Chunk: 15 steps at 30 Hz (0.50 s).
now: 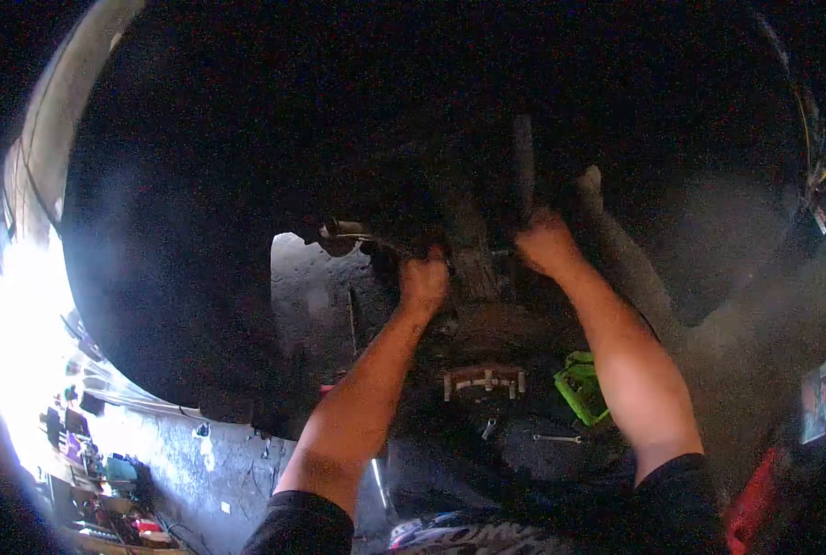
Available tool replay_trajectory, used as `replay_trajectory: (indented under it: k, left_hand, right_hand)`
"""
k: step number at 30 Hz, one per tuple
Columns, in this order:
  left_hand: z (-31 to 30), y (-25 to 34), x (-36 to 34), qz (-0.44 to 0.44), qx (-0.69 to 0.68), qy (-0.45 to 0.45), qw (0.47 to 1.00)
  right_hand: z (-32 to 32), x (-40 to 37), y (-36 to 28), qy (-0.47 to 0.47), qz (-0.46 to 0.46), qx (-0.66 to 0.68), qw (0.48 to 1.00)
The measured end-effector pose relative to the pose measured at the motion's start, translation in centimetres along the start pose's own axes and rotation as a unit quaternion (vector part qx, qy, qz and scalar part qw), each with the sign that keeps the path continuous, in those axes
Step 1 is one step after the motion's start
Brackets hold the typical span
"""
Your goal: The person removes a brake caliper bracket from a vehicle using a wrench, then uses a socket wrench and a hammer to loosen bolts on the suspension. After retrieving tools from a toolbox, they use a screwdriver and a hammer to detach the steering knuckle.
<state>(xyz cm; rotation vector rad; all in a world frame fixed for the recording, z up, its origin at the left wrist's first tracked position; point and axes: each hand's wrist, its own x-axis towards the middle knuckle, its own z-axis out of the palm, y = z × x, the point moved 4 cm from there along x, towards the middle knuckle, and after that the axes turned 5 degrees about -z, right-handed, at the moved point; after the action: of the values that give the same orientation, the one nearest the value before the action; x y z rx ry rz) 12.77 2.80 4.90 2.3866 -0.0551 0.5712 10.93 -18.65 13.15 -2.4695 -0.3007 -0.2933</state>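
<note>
Black short sleeves (302,527) sit closest to us, and from them both bare forearms stretch up into the dark wheel arch (200,185), left hand (424,282) curled into a fist against the grimy metal hub assembly (473,277), right hand (547,242) wrapped tight round the foot of a dark upright bar (522,166). That bar rises straight above the right hand, near the left, though we cannot tell what the left fist encloses. Below the arms we spot a bright green plastic piece (581,388), a rusty slotted metal bracket (484,381) and a thin silver spanner (557,438) on dusty ground (746,351), sunlit concrete workshop floor (182,453) off left.
</note>
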Motion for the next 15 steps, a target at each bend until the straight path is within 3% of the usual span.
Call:
replay_trajectory:
  k: [1, 2, 4, 6, 7, 9, 11, 13, 15]
  left_hand:
    - [0.0, 0.2, 0.0, 0.071, 0.004, 0.031, 0.997]
    - [0.3, -0.1, 0.3, 0.069, -0.015, 0.052, 0.996]
    - [0.7, -0.8, 0.4, 0.059, -0.052, 0.095, 0.992]
    - [1.2, -1.4, 0.5, 0.061, -0.023, 0.104, 0.992]
    - [1.5, -1.8, 0.4, 0.047, -0.008, 0.085, 0.995]
    - [1.3, -1.5, 0.2, 0.007, 0.023, 0.021, 0.999]
    - [1.1, -1.1, 0.3, 0.001, 0.065, -0.022, 0.998]
    - [1.3, -1.1, 0.6, 0.044, 0.117, -0.027, 0.992]
    - [1.3, -1.2, 0.7, 0.035, 0.008, 0.024, 0.999]
  right_hand:
    - [-0.1, -0.7, -0.3, 0.019, -0.005, -0.009, 1.000]
    - [-0.3, -1.2, -0.4, 0.040, -0.011, -0.020, 0.999]
    - [0.8, -3.3, -0.4, 0.124, -0.313, -0.073, 0.939]
    - [1.7, -3.5, 0.7, 0.100, -0.366, -0.016, 0.925]
    - [2.1, -2.7, 1.6, 0.038, -0.269, 0.067, 0.960]
    - [2.6, -1.6, 2.4, -0.013, -0.174, 0.015, 0.985]
    - [1.7, 0.3, 0.5, 0.015, -0.191, -0.254, 0.948]
    - [2.8, 0.2, 1.8, 0.034, -0.115, -0.131, 0.984]
    - [3.4, -0.9, 2.1, 0.067, -0.174, -0.060, 0.981]
